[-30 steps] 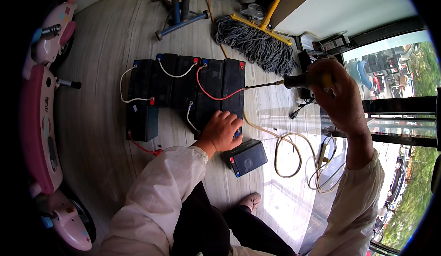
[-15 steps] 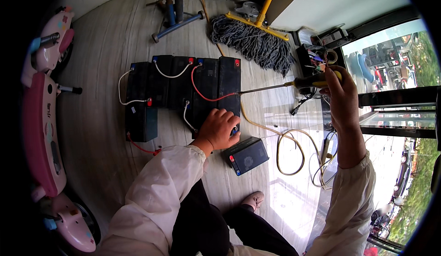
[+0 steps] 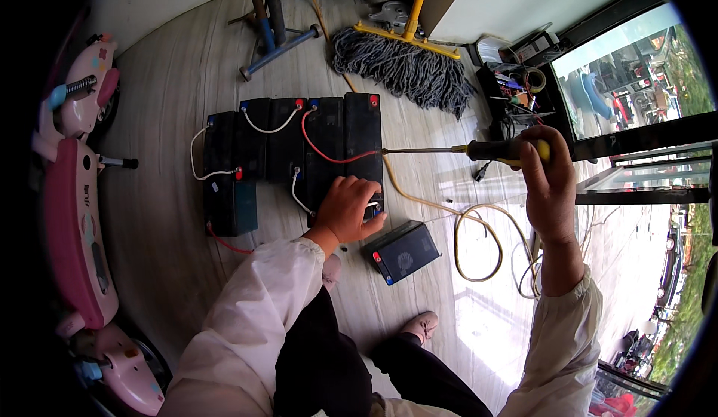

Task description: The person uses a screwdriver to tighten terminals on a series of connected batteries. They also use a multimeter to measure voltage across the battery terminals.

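Observation:
Black batteries (image 3: 324, 125) stand side by side on the floor, joined by short white and red wires. My right hand (image 3: 550, 181) grips the black-and-yellow handle of a long screwdriver (image 3: 426, 150). Its shaft points left, nearly level, and the tip meets the end of a red wire (image 3: 321, 151) at the right-hand battery's edge. My left hand (image 3: 348, 211) rests on the near part of the batteries, thumb apart from the fingers, beside a short white wire and a blue terminal. Just nearer me lies a separate black battery (image 3: 404, 251) with red and blue terminals.
A grey mop (image 3: 407, 69) with a yellow handle lies behind the batteries, next to a blue metal stand (image 3: 280, 50). Coiled yellowish cable (image 3: 479, 275) lies on the right. A black box of tools (image 3: 516, 92) stands by the glass door; a pink scooter (image 3: 75, 222) is at left.
The view has shifted slightly. My right hand has come lower and wraps the handle differently, leaving the screwdriver more level. My left thumb has shifted, showing a white wire beside it.

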A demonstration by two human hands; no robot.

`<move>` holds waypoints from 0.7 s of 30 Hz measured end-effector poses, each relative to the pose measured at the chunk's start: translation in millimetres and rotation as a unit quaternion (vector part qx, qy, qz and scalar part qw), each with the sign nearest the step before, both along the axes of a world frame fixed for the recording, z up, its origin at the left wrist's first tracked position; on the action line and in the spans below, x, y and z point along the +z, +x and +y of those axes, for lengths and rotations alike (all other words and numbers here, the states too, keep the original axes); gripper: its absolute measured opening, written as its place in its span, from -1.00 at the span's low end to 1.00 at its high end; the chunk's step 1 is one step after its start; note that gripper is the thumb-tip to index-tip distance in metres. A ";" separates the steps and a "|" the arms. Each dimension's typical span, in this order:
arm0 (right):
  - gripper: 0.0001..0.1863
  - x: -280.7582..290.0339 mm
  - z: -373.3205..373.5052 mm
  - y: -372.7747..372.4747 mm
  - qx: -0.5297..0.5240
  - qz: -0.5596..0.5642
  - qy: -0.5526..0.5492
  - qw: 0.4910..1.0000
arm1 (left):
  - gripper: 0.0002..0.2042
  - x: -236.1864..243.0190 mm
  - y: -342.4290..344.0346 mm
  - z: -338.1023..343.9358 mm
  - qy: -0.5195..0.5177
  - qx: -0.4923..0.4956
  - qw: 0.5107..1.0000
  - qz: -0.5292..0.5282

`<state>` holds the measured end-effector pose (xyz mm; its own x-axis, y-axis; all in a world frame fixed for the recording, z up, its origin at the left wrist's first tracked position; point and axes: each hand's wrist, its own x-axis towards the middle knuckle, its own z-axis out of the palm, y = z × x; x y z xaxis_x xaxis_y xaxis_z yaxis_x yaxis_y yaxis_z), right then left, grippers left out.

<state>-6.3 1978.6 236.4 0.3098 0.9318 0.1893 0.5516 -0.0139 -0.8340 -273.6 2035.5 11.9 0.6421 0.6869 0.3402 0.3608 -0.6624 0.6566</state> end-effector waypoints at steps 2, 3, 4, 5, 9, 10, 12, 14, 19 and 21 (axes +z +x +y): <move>-0.78 12.8 -2.8 -12.0 0.023 -0.044 -0.016 0.999 | -0.60 -8.8 -3.8 0.1 -0.084 0.017 0.993 -0.084; -0.78 12.7 -4.0 -17.1 0.031 -0.060 0.003 0.998 | -0.59 -6.7 -4.0 -5.4 -0.130 0.062 0.982 -0.125; -0.77 11.9 -5.2 -19.8 0.039 -0.075 0.022 0.996 | -0.59 -6.0 -2.0 -2.5 -0.057 0.097 0.986 -0.123; -0.77 11.8 -5.2 -19.5 0.040 -0.078 0.025 0.996 | -0.58 -6.0 1.4 5.2 0.016 0.131 0.984 -0.122; -0.74 11.3 -5.0 -24.2 0.046 -0.079 0.012 0.996 | -0.61 3.0 7.9 22.6 0.079 0.170 0.981 -0.057; -0.73 12.9 -5.0 -24.7 0.046 -0.080 0.006 0.996 | -0.62 1.7 10.4 26.1 0.077 0.156 0.984 -0.047; -0.72 14.4 -4.7 -23.8 0.054 -0.091 0.007 0.994 | -0.78 -3.8 14.2 29.3 0.047 0.150 0.986 -0.048; -0.71 14.7 -4.4 -24.6 0.063 -0.103 0.012 0.993 | -0.84 -12.2 14.2 34.0 0.058 0.142 0.987 -0.039; -0.73 14.9 -5.0 -28.2 0.058 -0.124 0.007 0.991 | -0.86 -19.3 17.2 34.4 0.046 0.146 0.987 -0.041; -0.74 11.0 -8.9 -22.2 0.031 -0.108 0.008 0.994 | -0.84 -18.1 16.1 34.9 0.047 0.143 0.988 -0.039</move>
<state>-28.5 1969.7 247.4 0.2022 0.9440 0.2607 0.7171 0.0386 -0.6959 -257.5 2070.4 -6.1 0.3952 0.7997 0.4520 0.4926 -0.5998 0.6305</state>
